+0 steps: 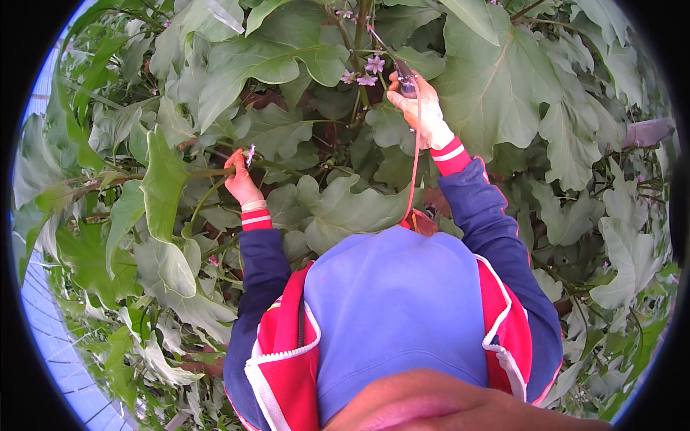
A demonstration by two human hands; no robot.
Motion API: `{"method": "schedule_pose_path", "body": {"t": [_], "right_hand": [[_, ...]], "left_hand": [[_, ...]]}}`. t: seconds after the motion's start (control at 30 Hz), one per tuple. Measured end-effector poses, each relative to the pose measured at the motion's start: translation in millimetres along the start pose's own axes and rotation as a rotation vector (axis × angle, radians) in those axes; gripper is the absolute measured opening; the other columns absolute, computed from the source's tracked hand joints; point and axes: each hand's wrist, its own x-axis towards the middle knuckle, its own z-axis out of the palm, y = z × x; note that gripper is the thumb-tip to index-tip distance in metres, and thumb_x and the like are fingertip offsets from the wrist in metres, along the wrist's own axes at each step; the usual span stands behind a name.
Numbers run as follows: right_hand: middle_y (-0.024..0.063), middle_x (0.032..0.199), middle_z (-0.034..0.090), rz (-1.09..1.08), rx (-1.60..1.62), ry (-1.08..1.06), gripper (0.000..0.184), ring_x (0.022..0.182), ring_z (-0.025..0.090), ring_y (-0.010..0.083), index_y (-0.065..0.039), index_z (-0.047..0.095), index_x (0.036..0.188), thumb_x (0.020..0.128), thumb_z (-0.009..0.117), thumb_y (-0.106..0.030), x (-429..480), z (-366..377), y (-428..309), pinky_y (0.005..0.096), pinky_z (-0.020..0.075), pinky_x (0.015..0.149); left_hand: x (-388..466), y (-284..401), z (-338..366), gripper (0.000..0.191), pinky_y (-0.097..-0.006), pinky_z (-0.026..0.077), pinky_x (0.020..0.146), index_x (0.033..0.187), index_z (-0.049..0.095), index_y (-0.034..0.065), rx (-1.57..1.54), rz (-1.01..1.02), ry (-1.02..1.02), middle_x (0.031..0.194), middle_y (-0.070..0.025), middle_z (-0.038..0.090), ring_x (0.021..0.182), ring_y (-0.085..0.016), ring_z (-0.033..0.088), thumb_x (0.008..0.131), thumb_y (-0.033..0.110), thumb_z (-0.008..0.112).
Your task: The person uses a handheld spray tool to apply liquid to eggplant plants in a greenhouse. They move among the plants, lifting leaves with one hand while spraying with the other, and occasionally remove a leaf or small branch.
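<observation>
My left hand [243, 186] has its fingers closed around a green eggplant stem [207, 173], and a pale purple flower [250, 154] stands right at the fingertips. Farther forward, my right hand [427, 113] grips a small handheld sprayer [405, 78] with a dark body and a thin wand. The wand's tip points up and left, close to an upright stem [362, 27]. A pink hose [416, 156] runs from the sprayer down toward my waist. Several open purple flowers [374, 64] hang just left of the sprayer, not touching my right hand.
Broad eggplant leaves [501, 81] crowd in on all sides, some covering the stems. One large leaf [345, 210] spreads between my forearms. A red item [423, 222] sits at my waist where the hose ends. Blue sheeting [59, 345] borders the plants at left.
</observation>
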Motion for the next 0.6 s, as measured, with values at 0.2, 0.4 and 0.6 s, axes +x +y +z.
{"method": "schedule_pose_path", "body": {"t": [0.2, 0.4, 0.6], "right_hand": [[-0.0015, 0.088, 0.066, -0.062, -0.097, 0.008, 0.033, 0.078, 0.060, 0.0086, -0.006, 0.065, 0.113, 0.081, 0.076, -0.008, 6.9, -1.8, 6.3, 0.0262, 0.0510, 0.074], [0.0021, 0.099, 0.066, -0.052, -0.040, 0.029, 0.034, 0.088, 0.061, 0.0086, -0.001, 0.063, 0.119, 0.086, 0.069, 0.005, -14.2, -0.3, -13.1, 0.0235, 0.0514, 0.080], [0.0038, 0.106, 0.069, -0.029, 0.075, 0.016, 0.033, 0.103, 0.063, 0.0140, -0.001, 0.063, 0.123, 0.090, 0.068, -0.001, -46.6, -4.5, -35.6, 0.0306, 0.0465, 0.098]], "left_hand": [[-0.4, 0.8, -1.5, 0.018, -0.0256, 0.049, 0.082, 0.111, 0.072, 0.0015, 0.100, 0.073, -0.008, 0.104, -0.0028, 0.069, 0.090, -0.011, 0.061, 0.099, 0.013, 0.065], [8.0, -2.9, -5.5, 0.018, -0.0258, 0.047, 0.083, 0.112, 0.071, 0.0013, 0.011, 0.025, -0.033, 0.106, -0.0014, 0.069, 0.089, -0.010, 0.059, 0.098, 0.010, 0.066], [5.1, 3.1, -8.3, 0.016, -0.0277, 0.053, 0.079, 0.110, 0.070, 0.0009, -0.052, -0.089, -0.041, 0.102, -0.0033, 0.069, 0.089, -0.012, 0.063, 0.098, 0.011, 0.066]]}}
